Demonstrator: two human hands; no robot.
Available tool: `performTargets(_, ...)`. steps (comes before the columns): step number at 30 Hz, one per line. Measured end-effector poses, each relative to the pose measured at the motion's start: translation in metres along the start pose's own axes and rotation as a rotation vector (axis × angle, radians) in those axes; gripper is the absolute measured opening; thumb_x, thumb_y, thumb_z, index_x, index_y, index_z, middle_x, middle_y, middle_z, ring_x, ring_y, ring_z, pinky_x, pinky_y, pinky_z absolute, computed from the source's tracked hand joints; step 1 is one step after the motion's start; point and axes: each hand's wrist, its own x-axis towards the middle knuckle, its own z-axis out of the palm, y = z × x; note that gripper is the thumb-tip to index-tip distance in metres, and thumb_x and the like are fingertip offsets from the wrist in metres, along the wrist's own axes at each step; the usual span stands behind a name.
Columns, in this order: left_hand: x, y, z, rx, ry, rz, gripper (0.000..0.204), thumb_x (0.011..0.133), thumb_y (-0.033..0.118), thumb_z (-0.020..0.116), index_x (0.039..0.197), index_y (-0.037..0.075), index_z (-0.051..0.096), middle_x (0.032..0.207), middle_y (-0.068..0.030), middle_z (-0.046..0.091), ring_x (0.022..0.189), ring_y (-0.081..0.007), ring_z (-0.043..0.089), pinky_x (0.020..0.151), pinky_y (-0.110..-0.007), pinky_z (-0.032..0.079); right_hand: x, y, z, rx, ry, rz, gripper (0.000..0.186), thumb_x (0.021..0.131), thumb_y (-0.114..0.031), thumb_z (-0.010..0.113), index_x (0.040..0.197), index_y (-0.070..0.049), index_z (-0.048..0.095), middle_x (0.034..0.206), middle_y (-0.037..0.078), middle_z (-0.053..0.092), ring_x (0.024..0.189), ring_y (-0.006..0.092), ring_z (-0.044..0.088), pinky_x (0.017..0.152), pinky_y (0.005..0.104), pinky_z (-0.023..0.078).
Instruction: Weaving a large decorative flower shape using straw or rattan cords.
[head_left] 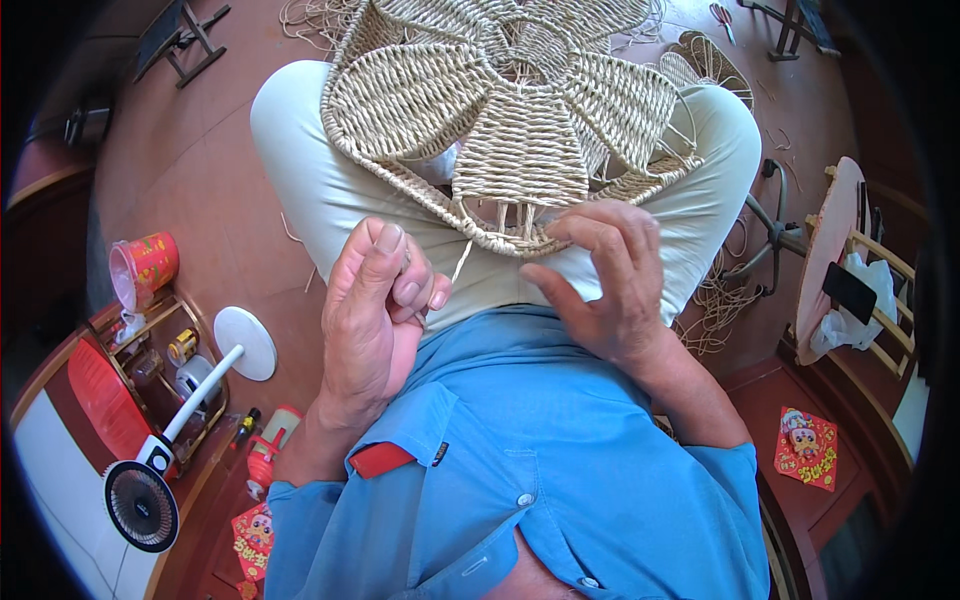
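At the far left we are seeing a small fan (pixel 141 506), its white pole running to a round white base (pixel 245 343) on the reddish-brown floor (pixel 200 165). Just above it, a red patterned bucket (pixel 155 266) is standing beside a wooden rack crowded with small items.

Next, we are keeping our left hand (pixel 385 290) low in front of the lap, thumb up and fingers curled closed, pinching a twisted strand (pixel 463 262) near its lower end. That strand is running up to the rim of the woven piece (pixel 522 150). We are resting this piece across our pale trousers (pixel 295 130), over both thighs; its petal-like panels are fanning out from a round opening, and a few bare cords are bridging the gap between the front panel and the rim.

To the right, we are holding our right hand (pixel 610 280) half open, thumb apart, fingertips at the near rim; we cannot tell whether they are gripping it.

Beyond the right knee, a smaller woven piece (pixel 712 65) and scissors (pixel 722 22) are lying on the floor, and loose cords (pixel 710 310) are tangling lower down. Farthest right, a dark phone (pixel 850 290) and a white plastic bag (pixel 880 280) are sitting beside a round board (pixel 838 250), above a red decorated paper (pixel 806 448).
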Motion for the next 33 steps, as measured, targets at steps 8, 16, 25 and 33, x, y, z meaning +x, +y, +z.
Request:
performTargets(8,0.002,-0.001,-0.002,-0.018,-0.022,-0.003,0.026,0.118,0.026,0.054,0.094,0.015,0.049,0.073,0.0039,0.041,0.061,-0.0068,0.03,0.073,-0.03,0.042,-0.011,0.016,-0.002,-0.066,-0.066,-0.01,0.031,0.08,-0.022,0.092,0.108,-0.02,0.08,0.118,-0.001,0.07,0.113,0.0239,0.065,0.096,0.0398,0.046)
performTargets(16,0.0,0.001,0.005,-0.013,0.003,-0.033,0.029,0.118,0.026,0.055,0.092,0.016,0.047,0.073,0.0039,0.041,0.061,-0.0069,0.03,0.073,-0.03,0.042,-0.012,0.02,0.013,-0.119,0.012,-0.173,0.031,0.077,-0.011,0.092,0.106,-0.02,0.081,0.107,-0.005,0.075,0.1,0.0208,0.067,0.087,0.0362,0.046)
performTargets(25,0.0,0.002,0.004,-0.02,-0.007,-0.038,0.031,0.118,0.026,0.055,0.09,0.016,0.047,0.072,0.0039,0.042,0.061,-0.0071,0.03,0.073,-0.03,0.042,-0.007,0.019,0.011,-0.033,0.013,-0.066,0.03,0.078,-0.025,0.093,0.106,-0.025,0.081,0.104,-0.01,0.072,0.1,0.0165,0.065,0.088,0.0362,0.043)
performTargets(33,0.0,0.001,0.005,-0.004,-0.018,-0.024,0.03,0.117,0.027,0.056,0.091,0.016,0.048,0.072,0.0039,0.042,0.062,-0.007,0.03,0.075,-0.031,0.042,-0.002,0.009,0.013,-0.049,-0.009,-0.011,0.026,0.08,-0.027,0.092,0.103,-0.024,0.08,0.102,-0.009,0.073,0.099,0.0174,0.065,0.089,0.0371,0.042)
